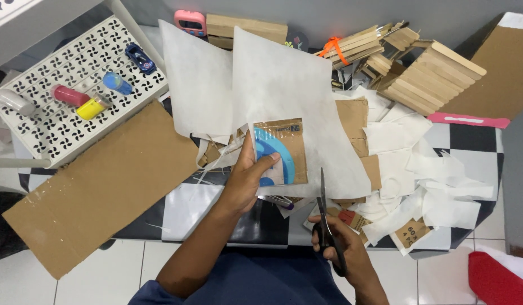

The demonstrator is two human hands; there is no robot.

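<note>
We see the left hand [249, 179] gripping a small cardboard piece [279, 151] printed with a blue curved shape, thumb across its front and fingers closed behind it, together with a large white paper sheet [290, 96] that rises behind the cardboard. This bundle hovers above the near edge of the checkered table [470, 141], about midway along it. The right hand [340, 248] sits just below and to the right, its fingers clamped through the handles of black scissors [325, 217]; the blades point up towards the lower edge of the paper and look nearly closed.

A long brown cardboard strip [97, 192] lies slanted over the table's left end. Beyond it, a white perforated tray [58, 130] carries small paint bottles [81, 101] and a blue toy car [140, 59]. White paper scraps [431, 186] pile up on the right side. At the far right corner stand constructions of wooden sticks [425, 79], and a pink timer [190, 22] rests at the far edge.
</note>
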